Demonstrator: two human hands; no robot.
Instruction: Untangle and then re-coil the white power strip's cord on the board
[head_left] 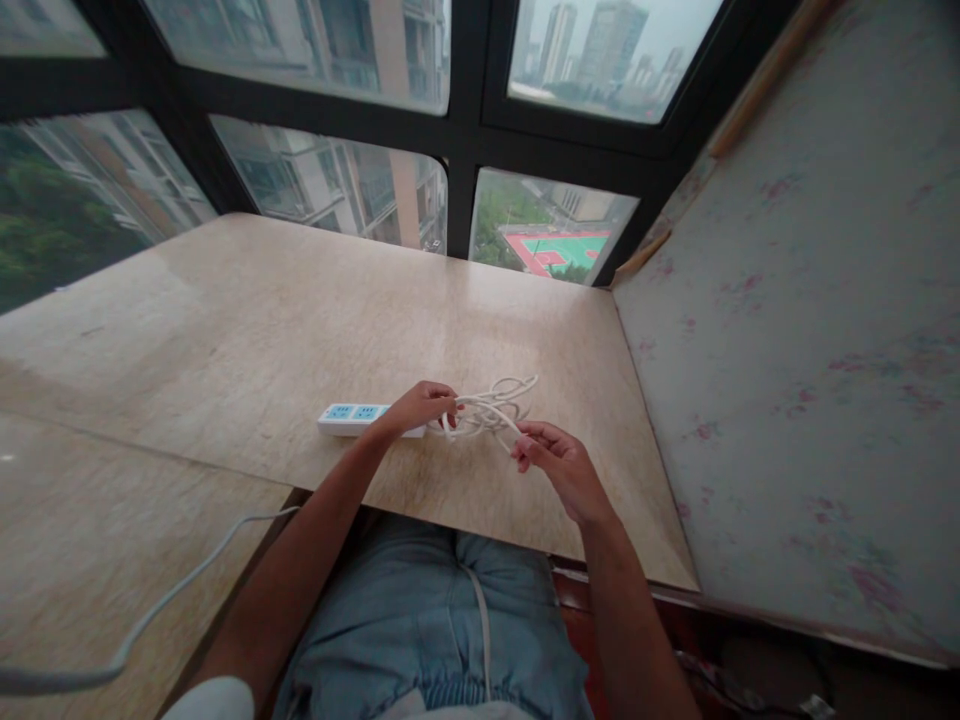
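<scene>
A white power strip (342, 426) with blue socket faces lies on the stone-patterned sill, its right part hidden behind my left wrist. To its right, the white power cord (501, 396) is heaped in loose, tangled loops. My left hand (424, 408) is closed at the left side of the loops, with the cord between its fingers. Opposite it, my right hand (553, 456) pinches a strand of the same cord at the lower right of the tangle. A short stretch of cord runs between the two hands.
The beige sill (225, 330) reaches to dark-framed windows (465, 190) at the back. A floral-papered wall (795, 380) bounds the right side. Another white cable (172, 575) crosses the lower left. My legs (435, 610) are against the front edge.
</scene>
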